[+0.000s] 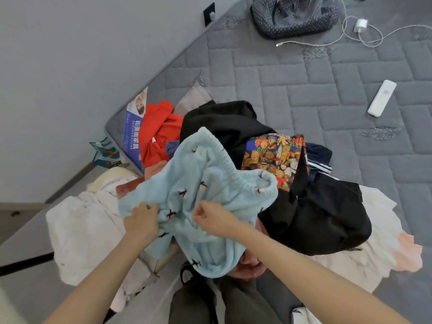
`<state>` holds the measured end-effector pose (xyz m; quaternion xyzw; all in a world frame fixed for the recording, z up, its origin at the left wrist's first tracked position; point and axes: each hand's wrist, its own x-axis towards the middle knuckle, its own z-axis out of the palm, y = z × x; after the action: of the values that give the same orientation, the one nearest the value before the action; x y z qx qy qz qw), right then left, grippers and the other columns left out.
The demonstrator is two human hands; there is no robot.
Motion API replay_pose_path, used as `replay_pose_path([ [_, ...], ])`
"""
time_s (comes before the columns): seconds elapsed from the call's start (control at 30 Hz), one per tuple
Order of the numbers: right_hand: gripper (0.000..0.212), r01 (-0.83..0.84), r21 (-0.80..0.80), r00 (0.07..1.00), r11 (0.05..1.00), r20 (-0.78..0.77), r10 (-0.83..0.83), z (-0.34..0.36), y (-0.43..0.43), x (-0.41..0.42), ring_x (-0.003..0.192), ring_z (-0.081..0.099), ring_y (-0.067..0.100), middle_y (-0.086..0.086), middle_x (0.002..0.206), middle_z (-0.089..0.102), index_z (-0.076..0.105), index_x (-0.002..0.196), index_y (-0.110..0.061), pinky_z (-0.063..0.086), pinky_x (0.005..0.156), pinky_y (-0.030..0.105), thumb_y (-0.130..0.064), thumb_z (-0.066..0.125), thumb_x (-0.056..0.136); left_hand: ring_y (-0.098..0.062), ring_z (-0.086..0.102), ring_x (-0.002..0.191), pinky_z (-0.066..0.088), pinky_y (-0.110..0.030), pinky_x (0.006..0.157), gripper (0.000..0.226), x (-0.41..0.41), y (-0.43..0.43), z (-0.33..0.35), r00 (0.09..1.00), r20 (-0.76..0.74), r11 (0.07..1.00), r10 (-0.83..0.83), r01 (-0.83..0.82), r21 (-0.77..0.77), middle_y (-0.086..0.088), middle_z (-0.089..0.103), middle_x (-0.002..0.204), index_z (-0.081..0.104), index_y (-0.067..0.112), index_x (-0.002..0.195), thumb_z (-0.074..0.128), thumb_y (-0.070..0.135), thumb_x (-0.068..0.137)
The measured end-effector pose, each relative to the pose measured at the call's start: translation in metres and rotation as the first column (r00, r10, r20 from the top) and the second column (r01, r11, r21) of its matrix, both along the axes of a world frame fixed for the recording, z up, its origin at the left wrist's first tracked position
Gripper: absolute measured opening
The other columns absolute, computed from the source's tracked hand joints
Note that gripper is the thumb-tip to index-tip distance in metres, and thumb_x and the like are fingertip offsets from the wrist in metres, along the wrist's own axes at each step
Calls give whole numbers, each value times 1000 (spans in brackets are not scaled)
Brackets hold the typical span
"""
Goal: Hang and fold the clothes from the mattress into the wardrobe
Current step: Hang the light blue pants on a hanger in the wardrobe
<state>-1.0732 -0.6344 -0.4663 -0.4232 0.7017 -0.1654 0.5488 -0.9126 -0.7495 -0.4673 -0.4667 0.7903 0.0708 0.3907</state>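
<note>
- Here, the blue fleece garment (210,183) lies bunched just left of the black garment (315,218), overlapping its edge.
- The left hand (141,222) and right hand (211,220) each pinch a fold of the fleece.
- It looks soft, light and floppy; the gathered elastic edge nearest the black garment seems the surest hold.

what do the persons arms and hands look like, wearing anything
The left hand and right hand are bare: no gloves, and no ring, watch or bracelet shows. The left forearm and right forearm carry no sleeve as far as the frame reaches.
</note>
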Motion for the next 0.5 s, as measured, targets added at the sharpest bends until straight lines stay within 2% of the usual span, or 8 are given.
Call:
replay_pose_path([
  [0.07, 19, 102, -98, 986, 990, -124, -114, 0, 3, -2, 102, 57, 21, 5, 109, 64, 61, 105, -11, 47, 85, 37, -21, 48, 95, -29, 48, 115, 44, -38, 85, 38, -9, 2, -2, 999, -10, 999, -39, 39, -5, -10, 43, 128, 47, 15, 128, 49, 26, 92],
  [0.13, 18, 195, -279, 923, 940, -271, -272, -2, 14, -18, 105, 51, 20, 3, 111, 59, 60, 106, -13, 43, 87, 37, -11, 53, 89, -35, 55, 103, 46, -41, 73, 41, -33, 1, -5, 971, -206, 989, -121, 101, -104, -16, 51, 119, 53, 8, 124, 60, 20, 86],
  [0.2, 34, 191, -420, 840, 887, -397, -369, -11, 28, -43, 111, 47, 24, 6, 117, 55, 57, 111, -10, 41, 92, 37, -2, 60, 79, -37, 60, 83, 46, -40, 57, 42, -68, 1, -2, 845, -419, 936, -331, 239, -257, -18, 57, 100, 61, 4, 109, 74, 6, 69],
  [0.23, 45, 171, -419, 811, 892, -455, -369, -19, 34, -59, 118, 44, 26, 9, 124, 52, 55, 118, -8, 39, 98, 38, 0, 63, 74, -38, 60, 87, 47, -42, 62, 44, -90, 0, 2, 754, -509, 906, -414, 289, -308, -18, 58, 103, 61, 6, 111, 73, 2, 68],
  [0.3, 66, 142, -287, 802, 948, -527, -279, -35, 43, -87, 135, 30, 31, 14, 141, 40, 45, 134, -8, 29, 111, 40, -2, 65, 72, -36, 42, 128, 37, -48, 96, 61, -133, 1, 7, 659, -581, 878, -478, 383, -288, -15, 42, 141, 44, 14, 139, 56, -1, 81],
  [0.37, 79, 84, -135, 842, 987, -521, -143, -49, 46, -108, 145, 14, 30, 13, 152, 27, 31, 145, -14, 14, 119, 42, -10, 67, 75, -27, 7, 146, 9, -52, 115, 70, -168, -1, 1, 663, -407, 776, -629, 569, -272, -7, 13, 158, 16, 19, 151, 44, 1, 89],
  [0.4, 82, 39, -72, 860, 997, -506, -70, -54, 46, -115, 147, 8, 29, 11, 156, 22, 27, 147, -18, 9, 120, 45, -15, 68, 76, -25, 4, 147, 0, -55, 115, 70, -181, -5, -5, 621, -293, 686, -727, 674, -274, -5, 16, 158, 10, 20, 152, 42, 4, 91],
  [0.5, 75, -79, 26, 871, 997, -485, 82, -60, 40, -121, 148, -2, 28, 5, 159, 11, 29, 144, -24, 3, 117, 52, -23, 70, 81, -23, 38, 133, -10, -59, 112, 60, -192, -16, -26, 585, -81, 589, -807, 789, -177, -3, 53, 129, 22, 20, 150, 43, 17, 93],
])
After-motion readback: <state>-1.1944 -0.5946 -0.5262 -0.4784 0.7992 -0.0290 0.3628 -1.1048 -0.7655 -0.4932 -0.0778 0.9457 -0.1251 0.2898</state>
